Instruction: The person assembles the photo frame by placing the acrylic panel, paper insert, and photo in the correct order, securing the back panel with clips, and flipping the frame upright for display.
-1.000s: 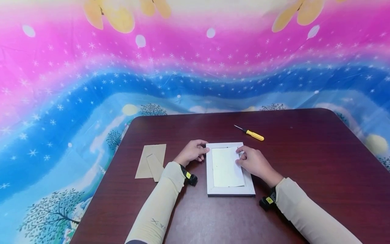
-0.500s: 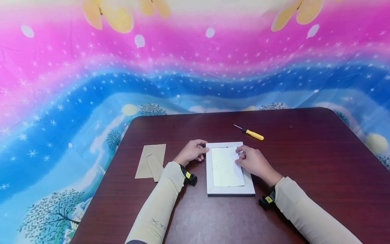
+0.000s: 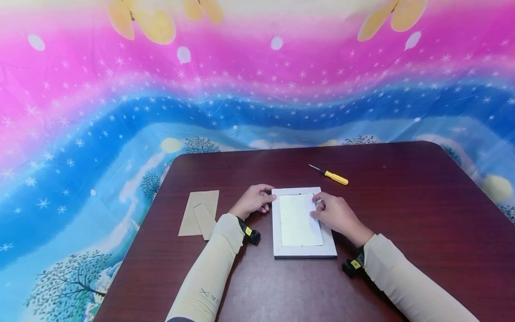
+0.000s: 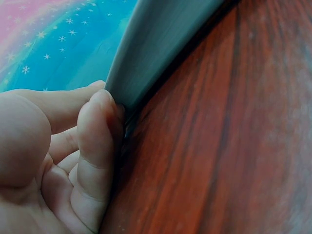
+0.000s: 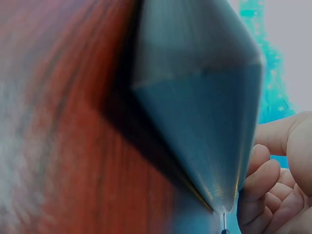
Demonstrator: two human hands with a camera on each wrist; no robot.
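Observation:
A white frame (image 3: 276,228) lies on the table with a pale sheet (image 3: 301,221) inside its border. The left hand (image 3: 253,200) grips the frame's upper left edge, thumb on top; in the left wrist view the fingers of that hand (image 4: 73,146) meet the frame's side (image 4: 146,53). At the right, the right hand (image 3: 338,214) has thumb and index finger at the sheet's upper right edge; whether they pinch it cannot be told. The right wrist view shows this hand (image 5: 278,180) beside the frame's side (image 5: 195,107), its other fingers curled.
A yellow-handled screwdriver (image 3: 336,178) lies beyond the frame to the right. On the left, a brown board (image 3: 189,219) with a narrow flap (image 3: 206,221) lies on the dark red table (image 3: 257,286). A printed cloth (image 3: 249,80) hangs behind the table.

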